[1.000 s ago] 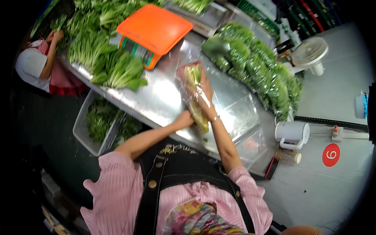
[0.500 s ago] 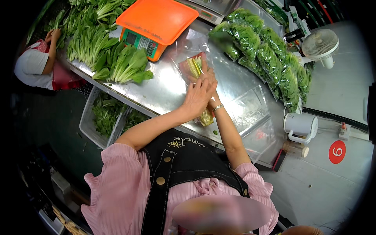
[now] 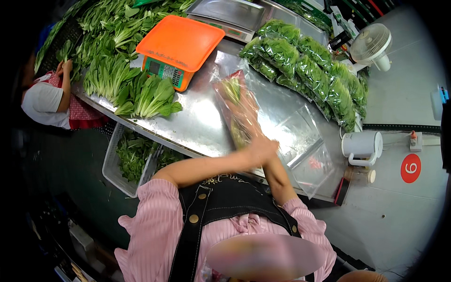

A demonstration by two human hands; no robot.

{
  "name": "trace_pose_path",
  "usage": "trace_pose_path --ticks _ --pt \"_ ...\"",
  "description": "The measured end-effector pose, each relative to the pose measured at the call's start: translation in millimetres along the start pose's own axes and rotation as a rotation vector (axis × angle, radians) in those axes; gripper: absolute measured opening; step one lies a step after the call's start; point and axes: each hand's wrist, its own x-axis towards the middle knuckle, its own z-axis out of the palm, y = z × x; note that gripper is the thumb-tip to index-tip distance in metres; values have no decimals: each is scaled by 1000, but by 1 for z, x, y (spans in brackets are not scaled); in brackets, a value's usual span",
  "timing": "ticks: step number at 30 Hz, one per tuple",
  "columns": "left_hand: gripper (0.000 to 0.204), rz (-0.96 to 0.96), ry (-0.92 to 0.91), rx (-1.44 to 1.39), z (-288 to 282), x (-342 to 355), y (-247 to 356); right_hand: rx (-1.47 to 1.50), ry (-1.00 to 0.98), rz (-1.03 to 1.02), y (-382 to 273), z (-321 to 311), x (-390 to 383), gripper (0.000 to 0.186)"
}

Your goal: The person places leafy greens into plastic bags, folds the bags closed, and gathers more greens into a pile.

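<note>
On the steel table [image 3: 197,113] lies a clear plastic bag [image 3: 236,79] with red print at its far end and yellow-green contents. My right hand [image 3: 245,109] rests along the middle of this bag, fingers closed around it and partly blurred; whether film also covers the hand I cannot tell. Over my right wrist is my left hand [image 3: 263,149], smeared by motion, so its fingers do not show. Flat clear bags [image 3: 305,145] lie to the right of my hands.
An orange-topped scale [image 3: 181,42] stands at the far left of my hands, beside loose leafy greens [image 3: 110,75]. Bagged greens [image 3: 305,61] are piled at the right. A fan [image 3: 371,44], a white kettle [image 3: 361,146], a crate [image 3: 112,164] and another person [image 3: 49,101] surround the table.
My left hand has moved off the bag, back toward my right wrist. My right hand remains at the bag. The view has shifted slightly.
</note>
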Motion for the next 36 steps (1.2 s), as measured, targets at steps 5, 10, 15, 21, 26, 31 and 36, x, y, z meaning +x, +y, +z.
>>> trace_pose_path --ticks 5,10,15,21,26,31,36 --pt "18 -56 207 -207 -24 0 12 -161 74 76 9 2 20 98" --pt "18 39 280 -177 -28 -1 19 -233 44 188 14 0 34 97" --pt "13 13 320 -305 -32 2 23 -273 -72 211 22 -4 49 101" --pt "11 -68 501 -301 -87 40 14 -247 -611 -236 17 -6 61 66" --pt "9 -81 478 -537 -81 90 33 25 -858 -864 52 -84 20 49" --pt "18 -10 417 -592 -79 49 12 50 -984 -636 54 -44 55 51" --pt "91 227 396 -377 -90 -7 -60 61 -960 -499 74 -48 53 55"
